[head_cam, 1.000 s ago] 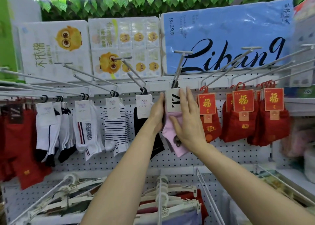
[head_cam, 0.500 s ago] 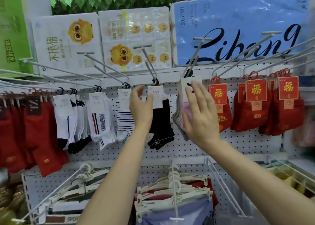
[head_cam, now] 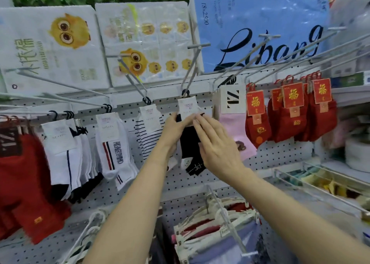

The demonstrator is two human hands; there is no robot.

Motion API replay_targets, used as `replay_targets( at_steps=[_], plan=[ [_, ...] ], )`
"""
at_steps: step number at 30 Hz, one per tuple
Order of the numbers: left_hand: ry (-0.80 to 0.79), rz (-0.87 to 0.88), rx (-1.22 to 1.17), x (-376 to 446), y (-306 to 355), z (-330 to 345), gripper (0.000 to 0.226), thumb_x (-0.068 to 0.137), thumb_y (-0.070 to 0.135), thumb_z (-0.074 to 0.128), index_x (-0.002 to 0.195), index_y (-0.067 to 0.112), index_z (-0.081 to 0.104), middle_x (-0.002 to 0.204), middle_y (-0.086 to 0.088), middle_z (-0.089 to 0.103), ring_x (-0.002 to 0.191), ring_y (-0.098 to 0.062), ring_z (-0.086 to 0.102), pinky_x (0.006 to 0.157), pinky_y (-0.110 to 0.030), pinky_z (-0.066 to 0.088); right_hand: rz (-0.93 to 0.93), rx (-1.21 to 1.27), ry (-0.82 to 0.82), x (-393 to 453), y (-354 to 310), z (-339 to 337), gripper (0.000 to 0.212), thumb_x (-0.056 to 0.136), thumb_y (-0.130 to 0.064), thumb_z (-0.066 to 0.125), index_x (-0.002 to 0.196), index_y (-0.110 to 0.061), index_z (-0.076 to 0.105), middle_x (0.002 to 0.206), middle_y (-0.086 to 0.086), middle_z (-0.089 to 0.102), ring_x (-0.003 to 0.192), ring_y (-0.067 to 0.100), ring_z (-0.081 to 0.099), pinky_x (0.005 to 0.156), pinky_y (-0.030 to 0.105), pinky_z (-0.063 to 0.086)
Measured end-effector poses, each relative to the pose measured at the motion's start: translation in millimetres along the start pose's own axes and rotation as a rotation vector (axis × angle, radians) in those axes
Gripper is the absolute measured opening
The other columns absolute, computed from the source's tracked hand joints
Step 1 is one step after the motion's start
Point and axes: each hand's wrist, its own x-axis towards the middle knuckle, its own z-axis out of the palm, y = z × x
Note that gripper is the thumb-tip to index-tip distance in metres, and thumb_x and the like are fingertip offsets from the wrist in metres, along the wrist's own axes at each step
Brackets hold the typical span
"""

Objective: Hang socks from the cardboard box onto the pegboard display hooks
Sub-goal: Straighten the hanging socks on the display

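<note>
A pair of black socks [head_cam: 190, 143] with a white card label hangs from a hook [head_cam: 190, 71] on the white pegboard [head_cam: 280, 155]. My left hand [head_cam: 176, 127] pinches the socks just under the label from the left. My right hand [head_cam: 216, 143] lies flat over the socks from the right, fingers straight and touching the label's lower edge. The pink socks [head_cam: 234, 123] with a black-and-white card hang on the hook to the right, free of both hands. The cardboard box is out of view.
Striped socks [head_cam: 148, 135], white socks [head_cam: 114, 147] and red socks [head_cam: 22, 183] hang to the left; red socks with gold-print cards [head_cam: 290, 113] hang to the right. Long bare hooks jut toward me. Tissue packs [head_cam: 260, 27] sit on the shelf above. Hangers with garments [head_cam: 216, 229] hang below.
Both hands have left the pink socks and moved left to the black pair. My left hand now pinches it and my right hand rests flat on it. The camera has come closer.
</note>
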Motion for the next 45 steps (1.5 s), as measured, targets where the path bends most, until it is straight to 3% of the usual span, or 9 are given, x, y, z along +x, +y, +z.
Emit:
replay_targets(
  at_steps=[5,12,15,18,20,25,29,37,45],
  plan=[
    [-0.056,-0.007,-0.078,-14.5,9.0,-2.5,0.039,0.088,0.028,0.074,0.118,0.004,0.066,0.108,-0.013,0.074,0.100,-0.029,0.072,0.091,-0.043,0.057,0.053,-0.015,-0.056,-9.3,-14.0,-2.4,0.051,0.090,-0.005,0.055,0.139,0.007,0.048,0.147,0.023,0.047,0.136,0.038,0.044,0.110,0.049,0.039],
    [-0.022,0.061,-0.002,-35.8,20.3,-0.9,0.040,0.086,0.033,0.076,0.116,0.009,0.066,0.107,-0.004,0.074,0.098,-0.017,0.071,0.088,-0.033,0.056,0.124,0.031,-0.034,-11.1,-22.3,-2.0,0.050,0.090,-0.004,0.057,0.138,0.008,0.050,0.145,0.024,0.048,0.134,0.039,0.047,0.107,0.051,0.042],
    [0.259,0.209,0.108,-42.2,17.9,-6.9,0.045,0.085,0.038,0.076,0.122,0.018,0.063,0.114,0.011,0.067,0.106,-0.001,0.062,0.092,-0.020,0.048,0.131,0.073,0.032,-8.5,-25.8,-4.1,0.046,0.090,-0.003,0.059,0.134,0.007,0.054,0.142,0.023,0.052,0.131,0.039,0.049,0.107,0.051,0.042],
    [0.680,0.429,0.219,-48.3,12.3,-30.2,0.035,0.088,0.032,0.073,0.119,0.023,0.060,0.116,0.013,0.063,0.111,-0.005,0.058,0.094,-0.015,0.043,0.099,0.139,0.103,-5.8,-39.6,-6.0,0.044,0.089,-0.004,0.060,0.132,0.006,0.057,0.139,0.020,0.055,0.129,0.035,0.051,0.108,0.047,0.042],
    [0.737,0.369,0.258,-42.8,3.1,-50.0,0.041,0.089,0.031,0.072,0.124,0.022,0.054,0.123,0.010,0.057,0.116,-0.010,0.054,0.094,-0.015,0.040,0.076,0.199,0.111,-2.8,-53.0,-1.1,0.042,0.091,-0.004,0.057,0.131,0.007,0.057,0.138,0.020,0.056,0.129,0.033,0.052,0.109,0.044,0.042],
    [0.502,0.054,0.276,-21.5,-18.0,-77.7,0.072,0.079,0.050,0.073,0.139,0.022,0.043,0.133,0.002,0.055,0.122,-0.016,0.054,0.105,-0.041,0.046,0.173,0.340,-0.032,12.3,-80.0,23.9,0.048,0.096,-0.011,0.052,0.140,0.005,0.048,0.143,0.020,0.050,0.132,0.033,0.048,0.109,0.045,0.043],
    [0.353,0.016,0.257,-7.2,-7.9,-88.2,0.076,0.083,0.047,0.075,0.144,0.018,0.040,0.137,0.003,0.052,0.123,-0.013,0.052,0.106,-0.034,0.044,0.276,0.374,-0.081,25.7,-88.0,37.4,0.054,0.094,-0.009,0.059,0.144,0.002,0.043,0.146,0.018,0.046,0.136,0.032,0.043,0.111,0.043,0.040],
    [0.147,0.017,0.018,-7.1,11.7,-104.8,0.032,0.088,0.024,0.074,0.115,0.011,0.064,0.109,-0.006,0.073,0.097,-0.021,0.072,0.085,-0.036,0.059,0.376,0.240,-0.090,37.0,-102.0,54.0,0.059,0.091,-0.008,0.066,0.144,0.002,0.043,0.148,0.021,0.043,0.136,0.034,0.040,0.111,0.045,0.040],
    [0.045,0.037,-0.137,-45.3,33.0,-106.3,0.034,0.087,0.020,0.075,0.118,0.010,0.065,0.107,-0.007,0.075,0.097,-0.023,0.073,0.086,-0.040,0.059,0.358,0.264,0.034,32.8,-120.6,37.6,0.056,0.093,-0.009,0.062,0.144,0.003,0.043,0.150,0.021,0.040,0.138,0.033,0.039,0.115,0.039,0.034]
  ],
)
